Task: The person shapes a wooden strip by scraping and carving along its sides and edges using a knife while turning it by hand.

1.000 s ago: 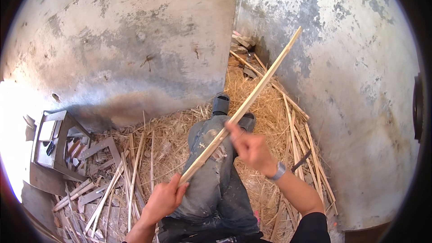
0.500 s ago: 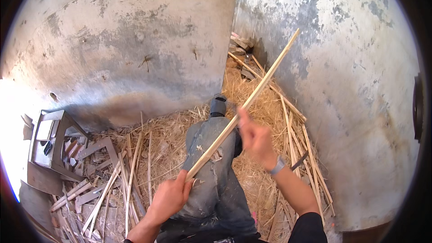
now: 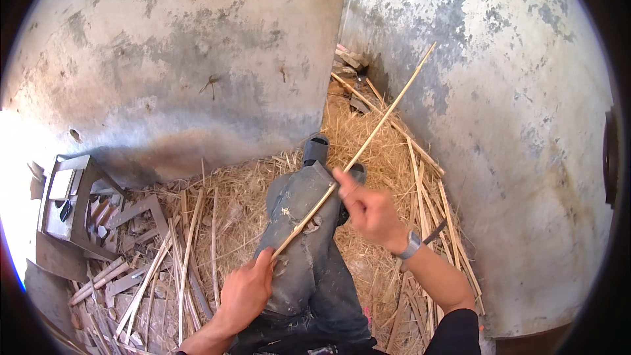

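A long, thin, pale bamboo strip (image 3: 388, 113) slants across my lap, its far end pointing up to the right. My left hand (image 3: 245, 292) is closed around its near end, above my thigh. Partway along, the fingers of my right hand (image 3: 369, 213) are closed at the strip, with the index finger across it. Whether a small tool sits within that hand is hidden. Beneath the strip are my dark, dusty trousers (image 3: 289, 213), with pale shavings on them.
Straw-like shavings (image 3: 342, 121) cover the floor. More strips (image 3: 453, 243) lie along the right wall, with a dark, curved piece (image 3: 435, 231) among them. At left, a small worn stand (image 3: 85, 187) rises beside scattered wood pieces (image 3: 135, 283). Stained walls (image 3: 197, 39) meet ahead.
The strip has turned and now shows a narrower side. My right hand has shifted slightly left and down along it. My left hand keeps its hold on the near end.
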Demonstrator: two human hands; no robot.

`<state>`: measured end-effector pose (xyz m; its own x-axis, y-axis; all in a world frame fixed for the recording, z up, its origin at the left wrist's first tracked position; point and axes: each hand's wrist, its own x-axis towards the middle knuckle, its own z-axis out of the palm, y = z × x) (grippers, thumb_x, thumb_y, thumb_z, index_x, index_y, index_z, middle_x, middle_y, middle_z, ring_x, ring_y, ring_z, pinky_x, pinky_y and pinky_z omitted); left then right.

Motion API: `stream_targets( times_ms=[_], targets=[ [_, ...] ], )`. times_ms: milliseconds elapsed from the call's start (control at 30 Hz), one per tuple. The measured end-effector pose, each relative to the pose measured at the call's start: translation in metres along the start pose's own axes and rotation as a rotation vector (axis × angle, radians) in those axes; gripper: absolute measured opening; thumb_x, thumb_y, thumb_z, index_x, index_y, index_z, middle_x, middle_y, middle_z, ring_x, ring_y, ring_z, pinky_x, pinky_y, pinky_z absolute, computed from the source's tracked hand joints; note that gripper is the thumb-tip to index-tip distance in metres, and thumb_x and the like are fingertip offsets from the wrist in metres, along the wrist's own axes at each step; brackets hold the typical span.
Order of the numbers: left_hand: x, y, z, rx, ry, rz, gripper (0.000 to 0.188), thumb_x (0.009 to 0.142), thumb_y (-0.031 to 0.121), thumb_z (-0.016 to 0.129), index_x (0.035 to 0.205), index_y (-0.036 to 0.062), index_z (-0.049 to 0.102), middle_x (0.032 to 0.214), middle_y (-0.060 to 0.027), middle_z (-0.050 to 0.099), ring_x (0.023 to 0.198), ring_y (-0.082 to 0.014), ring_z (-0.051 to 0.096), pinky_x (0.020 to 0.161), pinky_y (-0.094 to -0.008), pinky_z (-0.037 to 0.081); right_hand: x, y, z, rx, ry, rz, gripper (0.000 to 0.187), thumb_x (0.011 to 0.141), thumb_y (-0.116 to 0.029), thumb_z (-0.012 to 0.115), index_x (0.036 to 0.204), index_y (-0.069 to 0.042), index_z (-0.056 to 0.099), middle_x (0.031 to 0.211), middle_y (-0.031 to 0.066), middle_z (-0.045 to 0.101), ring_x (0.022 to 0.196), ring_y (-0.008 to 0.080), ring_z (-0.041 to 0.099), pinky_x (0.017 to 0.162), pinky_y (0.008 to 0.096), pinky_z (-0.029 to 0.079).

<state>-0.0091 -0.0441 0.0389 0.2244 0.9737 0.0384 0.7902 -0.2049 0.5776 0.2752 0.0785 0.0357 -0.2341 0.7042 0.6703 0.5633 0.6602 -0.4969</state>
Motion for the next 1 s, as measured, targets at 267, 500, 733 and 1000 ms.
stream_targets(
  times_ms=[267, 500, 733, 1000],
  targets=[
    [0.002, 0.0, 0.0, -0.025, -0.047, -0.05, 0.018, 0.105, 0.022, 0.055, 0.116, 0.0085, 0.053, 0.068, -0.0229, 0.065, 0.066, -0.0485, 0.064, 0.059, -0.0598, 0.049, -0.014, -0.045, 0.0, 0.106, -0.164, 0.218, 0.042, 0.102, -0.011, 0.063, 0.145, -0.009, 0.062, 0.101, 0.0142, 0.079, 0.052, 0.01, 0.059, 0.049, 0.0276, 0.049],
    [0.011, -0.001, 0.004, -0.051, -0.036, -0.054, 0.015, 0.105, 0.021, 0.055, 0.112, 0.0083, 0.052, 0.068, -0.0235, 0.064, 0.064, -0.0486, 0.064, 0.058, -0.0591, 0.048, -0.024, -0.048, 0.018, 0.205, -0.253, 0.189, 0.041, 0.109, -0.025, 0.05, 0.145, -0.008, 0.061, 0.129, 0.0162, 0.071, 0.081, 0.0205, 0.078, 0.068, 0.0306, 0.063],
    [0.007, -0.001, 0.006, -0.081, -0.02, -0.06, 0.021, 0.102, 0.018, 0.06, 0.117, 0.0041, 0.056, 0.067, -0.0251, 0.063, 0.064, -0.0489, 0.062, 0.058, -0.0569, 0.047, -0.024, -0.038, 0.022, 0.141, -0.163, 0.133, 0.039, 0.105, -0.02, 0.059, 0.144, -0.017, 0.063, 0.087, 0.0135, 0.073, 0.057, 0.0188, 0.067, 0.055, 0.034, 0.055],
    [0.005, 0.005, 0.004, -0.058, 0.009, -0.031, 0.024, 0.101, 0.017, 0.06, 0.122, 0.0051, 0.057, 0.07, -0.0245, 0.065, 0.067, -0.048, 0.064, 0.06, -0.057, 0.048, -0.006, -0.023, 0.012, 0.009, -0.126, 0.216, 0.04, 0.105, -0.015, 0.058, 0.144, -0.01, 0.062, 0.106, 0.0112, 0.079, 0.065, 0.016, 0.073, 0.061, 0.0333, 0.058]
  ],
)
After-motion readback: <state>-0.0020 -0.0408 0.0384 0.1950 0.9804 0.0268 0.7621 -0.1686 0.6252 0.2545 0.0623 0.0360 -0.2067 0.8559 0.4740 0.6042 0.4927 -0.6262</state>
